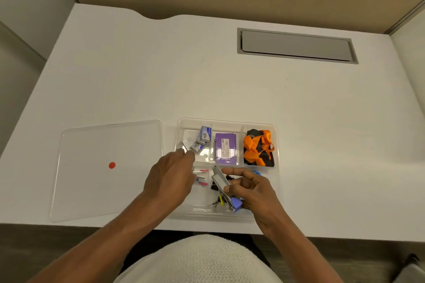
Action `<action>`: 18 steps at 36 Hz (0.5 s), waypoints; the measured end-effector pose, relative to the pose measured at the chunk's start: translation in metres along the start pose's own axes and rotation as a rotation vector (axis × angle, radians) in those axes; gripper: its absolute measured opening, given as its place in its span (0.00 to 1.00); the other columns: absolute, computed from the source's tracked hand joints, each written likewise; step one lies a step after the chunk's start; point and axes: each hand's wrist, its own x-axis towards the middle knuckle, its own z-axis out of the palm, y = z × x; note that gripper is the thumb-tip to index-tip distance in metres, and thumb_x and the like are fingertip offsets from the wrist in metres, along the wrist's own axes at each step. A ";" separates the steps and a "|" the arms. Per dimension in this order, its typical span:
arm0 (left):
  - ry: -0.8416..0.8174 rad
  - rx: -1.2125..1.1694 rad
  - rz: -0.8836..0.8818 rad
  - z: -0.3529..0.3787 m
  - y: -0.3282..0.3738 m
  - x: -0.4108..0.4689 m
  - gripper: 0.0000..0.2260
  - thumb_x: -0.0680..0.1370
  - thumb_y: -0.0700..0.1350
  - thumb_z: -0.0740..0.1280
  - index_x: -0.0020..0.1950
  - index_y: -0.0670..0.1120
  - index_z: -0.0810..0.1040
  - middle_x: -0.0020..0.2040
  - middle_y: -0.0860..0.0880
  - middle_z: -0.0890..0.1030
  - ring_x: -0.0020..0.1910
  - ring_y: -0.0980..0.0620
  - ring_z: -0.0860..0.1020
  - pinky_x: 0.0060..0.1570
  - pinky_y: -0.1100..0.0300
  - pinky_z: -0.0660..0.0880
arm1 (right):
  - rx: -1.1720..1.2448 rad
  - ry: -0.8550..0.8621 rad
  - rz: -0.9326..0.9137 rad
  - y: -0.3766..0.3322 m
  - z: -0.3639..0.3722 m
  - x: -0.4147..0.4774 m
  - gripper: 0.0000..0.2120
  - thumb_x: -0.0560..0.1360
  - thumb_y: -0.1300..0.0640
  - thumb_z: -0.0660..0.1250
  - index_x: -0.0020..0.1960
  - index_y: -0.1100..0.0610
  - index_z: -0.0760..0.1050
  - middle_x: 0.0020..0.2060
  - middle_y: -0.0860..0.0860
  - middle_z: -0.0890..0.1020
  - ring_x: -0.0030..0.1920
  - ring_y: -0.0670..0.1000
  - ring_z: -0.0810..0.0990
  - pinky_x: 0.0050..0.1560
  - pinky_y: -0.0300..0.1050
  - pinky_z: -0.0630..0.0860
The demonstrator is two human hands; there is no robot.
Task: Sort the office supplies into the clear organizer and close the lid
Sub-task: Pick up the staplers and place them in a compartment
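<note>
Both forearms reach in from the near edge of the table [161, 89]. Right hand [251, 193] has its grip pinched on a silver stapler [224, 187] with a blue rear end, held tilted over the near-right part of the clear organizer [227, 121]; index finger extended, thumb and other fingers on the body. Left hand [171, 175] sits over the organizer's near-left side, fingertips closed on a small silver staple box [188, 143] at the front of the far-left compartment.

Far row: staple boxes [204, 135] left, purple case [226, 148] middle, orange lanyard [258, 148] right. Near row: red-tipped clips [201, 177] and dark binder clips [216, 187], partly hidden under the hands. Clear lid [110, 169] with a red dot lies flat on the table, just left of the organizer, apart from it.

Risks, as judged:
- Stapler is long; set down tilted across a divider, it would stand proud and block the lid.
- Staple boxes lie loose and askew; one left leaning could do the same.
- Left wrist crosses the rim; a nudge could slide the light tray.
- Lanyard bulges; may need pressing down.
</note>
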 end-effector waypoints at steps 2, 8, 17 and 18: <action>0.018 -0.040 0.026 0.013 -0.001 0.002 0.08 0.77 0.48 0.71 0.52 0.47 0.77 0.49 0.49 0.80 0.44 0.48 0.79 0.39 0.55 0.75 | -0.008 0.010 -0.003 -0.001 0.001 0.001 0.17 0.75 0.64 0.74 0.60 0.50 0.82 0.42 0.58 0.87 0.48 0.58 0.87 0.45 0.45 0.83; -0.001 0.049 0.130 0.048 0.001 -0.003 0.15 0.67 0.49 0.82 0.48 0.49 0.81 0.42 0.51 0.81 0.38 0.49 0.81 0.26 0.56 0.77 | -0.042 0.028 -0.025 0.000 0.002 0.004 0.16 0.75 0.63 0.74 0.61 0.51 0.82 0.37 0.52 0.87 0.42 0.50 0.87 0.43 0.38 0.81; 0.097 -0.161 0.004 0.041 -0.003 -0.011 0.06 0.79 0.51 0.70 0.47 0.49 0.80 0.43 0.54 0.82 0.40 0.50 0.81 0.37 0.52 0.79 | -0.102 0.031 -0.065 0.009 0.005 0.009 0.16 0.74 0.64 0.75 0.59 0.51 0.82 0.38 0.56 0.86 0.43 0.56 0.87 0.55 0.53 0.85; 0.122 -0.155 -0.022 0.037 -0.005 -0.012 0.05 0.79 0.49 0.69 0.47 0.49 0.80 0.42 0.54 0.82 0.39 0.50 0.81 0.37 0.52 0.80 | -0.113 0.035 -0.066 0.010 0.007 0.010 0.17 0.73 0.64 0.76 0.59 0.50 0.82 0.39 0.57 0.87 0.44 0.56 0.87 0.55 0.54 0.84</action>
